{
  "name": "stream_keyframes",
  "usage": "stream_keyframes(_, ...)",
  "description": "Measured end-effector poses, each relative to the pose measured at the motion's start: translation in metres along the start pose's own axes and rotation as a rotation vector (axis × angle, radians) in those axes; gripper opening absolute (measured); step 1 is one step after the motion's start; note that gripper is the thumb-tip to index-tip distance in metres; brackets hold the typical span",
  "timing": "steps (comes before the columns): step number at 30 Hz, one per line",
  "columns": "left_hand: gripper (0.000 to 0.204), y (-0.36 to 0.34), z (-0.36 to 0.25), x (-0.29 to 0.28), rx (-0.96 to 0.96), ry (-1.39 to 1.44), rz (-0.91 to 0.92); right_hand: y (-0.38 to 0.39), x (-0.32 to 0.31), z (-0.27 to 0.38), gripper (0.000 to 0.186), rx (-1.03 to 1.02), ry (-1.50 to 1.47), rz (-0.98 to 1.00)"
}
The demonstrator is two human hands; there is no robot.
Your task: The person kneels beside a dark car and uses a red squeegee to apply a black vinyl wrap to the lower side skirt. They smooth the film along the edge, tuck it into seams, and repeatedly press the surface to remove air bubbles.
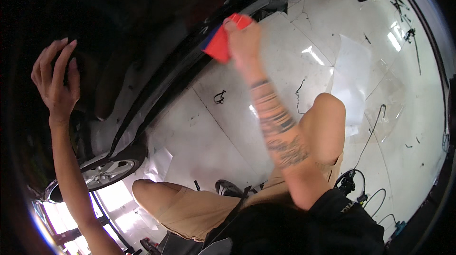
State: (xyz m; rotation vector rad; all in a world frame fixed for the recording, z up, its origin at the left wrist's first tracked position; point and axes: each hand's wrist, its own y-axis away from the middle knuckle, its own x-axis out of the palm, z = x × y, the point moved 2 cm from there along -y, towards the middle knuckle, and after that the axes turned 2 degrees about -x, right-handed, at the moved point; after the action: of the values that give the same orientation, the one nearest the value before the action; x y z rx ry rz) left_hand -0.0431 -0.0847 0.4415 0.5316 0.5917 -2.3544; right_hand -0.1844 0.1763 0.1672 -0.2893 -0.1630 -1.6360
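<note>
A glossy black car body [137,22] fills the upper left, with its lower sill [164,72] running diagonally. My left hand [56,78] is raised against the dark panel, its fingers apart and holding nothing; whether the fingertips touch the paint I cannot tell. Near the far part of the sill, my right hand [244,39], a little blurred, is closed round a flat red squeegee [219,45] with a dark blue edge. That edge faces the sill; contact between them is unclear.
A car wheel [107,172] stands at lower left. Clear film sheets [351,74] lie on the pale tiled floor [204,136], with black scraps [219,97] scattered about. A dark cable [370,134] and a black tool [347,184] are at right, beside my bent knee [325,122].
</note>
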Motion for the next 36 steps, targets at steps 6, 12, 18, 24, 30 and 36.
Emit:
stream_keyframes(6,0.031,-0.013,-0.013,0.008,0.025,0.036,-0.078,0.011,0.012,-0.002,0.014,0.039,-0.107,-0.083)
stream_keyframes(12,0.025,-0.016,-0.017,0.007,0.031,0.127,-0.191,0.051,0.056,-0.005,0.013,-0.144,-0.024,-0.308)
stream_keyframes(18,0.019,0.031,-0.025,-0.018,-0.064,0.237,-0.101,0.068,0.066,-0.011,0.016,-0.219,0.066,-0.270)
stream_keyframes(24,0.016,0.103,-0.011,-0.037,-0.136,0.282,-0.010,0.083,0.062,-0.010,0.015,-0.002,-0.042,-0.063)
stream_keyframes(30,0.018,0.129,-0.016,-0.037,-0.224,0.267,-0.059,0.088,0.077,-0.016,0.014,-0.009,-0.091,-0.076)
stream_keyframes(36,0.016,0.128,-0.024,-0.031,-0.273,0.259,-0.093,0.111,0.102,-0.027,0.012,-0.126,-0.076,-0.263)
